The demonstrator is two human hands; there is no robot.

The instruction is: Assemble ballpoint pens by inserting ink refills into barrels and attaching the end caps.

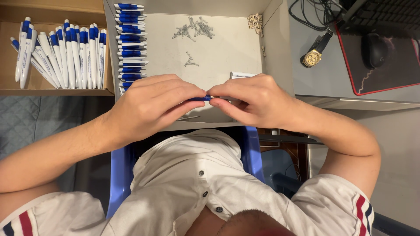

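My left hand (153, 105) and my right hand (253, 100) meet over the front edge of a shallow white-lined box (227, 57). Between their fingertips they pinch one blue and white pen (202, 98), of which only a short blue stretch shows. A white pen part (241, 75) pokes out just behind my right hand. A thin metal piece (189, 117) lies under my left fingers.
A column of blue pen parts (130, 46) lines the box's left side. Small metal springs (194, 29) are scattered at the back, with tiny beige pieces (255, 21) in the corner. A cardboard tray of finished pens (61, 52) sits left. A wristwatch (314, 56), mouse (375, 49) and pad lie right.
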